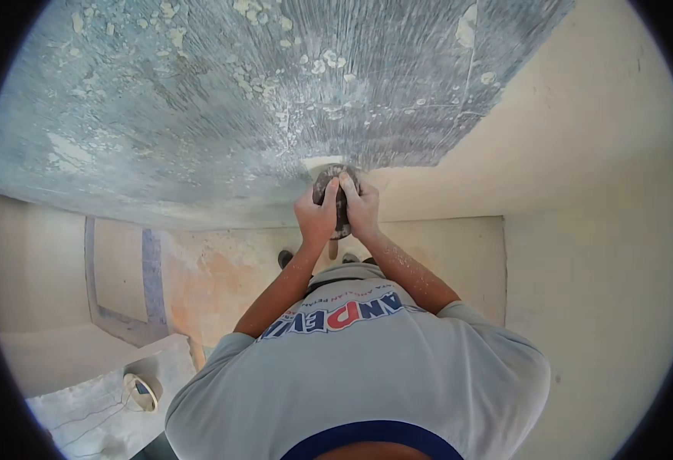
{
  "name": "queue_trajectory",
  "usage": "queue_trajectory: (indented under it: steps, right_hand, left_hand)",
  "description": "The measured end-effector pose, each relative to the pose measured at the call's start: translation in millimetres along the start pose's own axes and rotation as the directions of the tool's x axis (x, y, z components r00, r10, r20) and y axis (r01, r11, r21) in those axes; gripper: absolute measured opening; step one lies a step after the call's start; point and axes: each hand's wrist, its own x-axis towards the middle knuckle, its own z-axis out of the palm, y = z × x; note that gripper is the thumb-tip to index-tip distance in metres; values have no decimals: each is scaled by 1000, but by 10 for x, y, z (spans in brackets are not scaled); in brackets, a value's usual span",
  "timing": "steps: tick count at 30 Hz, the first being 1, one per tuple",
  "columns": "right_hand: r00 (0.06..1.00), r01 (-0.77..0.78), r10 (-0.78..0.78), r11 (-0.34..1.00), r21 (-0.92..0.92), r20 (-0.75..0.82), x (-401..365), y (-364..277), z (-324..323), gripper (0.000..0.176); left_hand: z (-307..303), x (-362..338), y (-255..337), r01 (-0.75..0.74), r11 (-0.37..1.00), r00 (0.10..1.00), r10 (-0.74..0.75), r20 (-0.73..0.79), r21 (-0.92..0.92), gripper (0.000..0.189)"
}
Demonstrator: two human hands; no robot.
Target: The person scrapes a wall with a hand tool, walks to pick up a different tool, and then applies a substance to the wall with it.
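Together, left hand (315,218) and right hand (364,207), grips closed on dark round tool (336,182) at wall (198,115).

The only print stands on the grey shirt (367,368), in the lower middle of the frame. Its large letters sit upside down: blue "AN", a red "P", then blue "EVI", the rest hidden. A smaller line beside them is too small to read.
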Motion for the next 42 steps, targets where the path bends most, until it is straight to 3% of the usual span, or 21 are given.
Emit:
queue_trajectory:
  steps: [3, 10, 11, 14, 16, 18, 21, 24, 26, 31, 33, 35, 42]
  right_hand:
    - [999, -43, 45, 997, -67, 27, 54, -43, -10, 34]
    - [996, 83, -87, 989, -119, -29, 22, 16, 17, 37]
    - [998, 14, -6, 991, -135, 60, 88, 12, -33, 37]
    - [998, -12, 21, 989, -147, 60, 53, -226, 38, 36]
    - [999, 34, -27, 986, -161, 47, -1, 27, -34, 37]
    - [1000, -23, 25, 985, -172, 10, 25, 173, -78, 38]
    - [998, -11, 20, 989, -149, 61, 58, -247, 39, 36]
    - [994, 24, -13, 994, -105, 104, 51, -81, 38, 34]
    - [998, -33, 36, 996, -78, 43, -28, 65, -20, 34]
    - [996, -76, 76, 997, -5, 48, 5, 44, 27, 34]
    - [994, -62, 74, 988, -139, 83, -7, -3, -38, 33]
    - [990, -90, 105, 985, -150, 93, -12, 16, -65, 33]
    - [987, -150, 152, 988, -40, 56, -39, -55, 40, 32]
  left_hand:
    - [-3, 75, 225, -33, 999, 998, 32, -49, -21, 28]
    - [27, -10, -10, -63, 996, 995, 67, -69, 57, 30]
    - [20, 37, -6, -64, 996, 995, 67, -69, 58, 30]
    - [-37, 40, 120, -12, 1000, 999, 12, -42, -2, 29]
    - [-4, 0, -44, -28, 999, 998, 30, -54, 40, 28]
    - [35, -31, -179, -73, 994, 992, 81, -92, 87, 27]
    - [-54, 65, 222, 6, 1000, 999, -5, -52, 13, 27]
    - [-36, 24, -34, -8, 999, 998, 10, -56, 47, 27]
    - [-32, -45, -182, -4, 997, 999, 7, -42, 72, 26]
    - [-32, 11, -129, 4, 999, 999, -2, -48, 37, 26]
    - [-51, -47, -157, 6, 1000, 998, -4, -55, 29, 26]
    - [-46, -17, -140, 52, 998, 998, -51, -25, 32, 26]
    - [-78, 2, 1, 53, 998, 999, -52, -8, 28, 27]
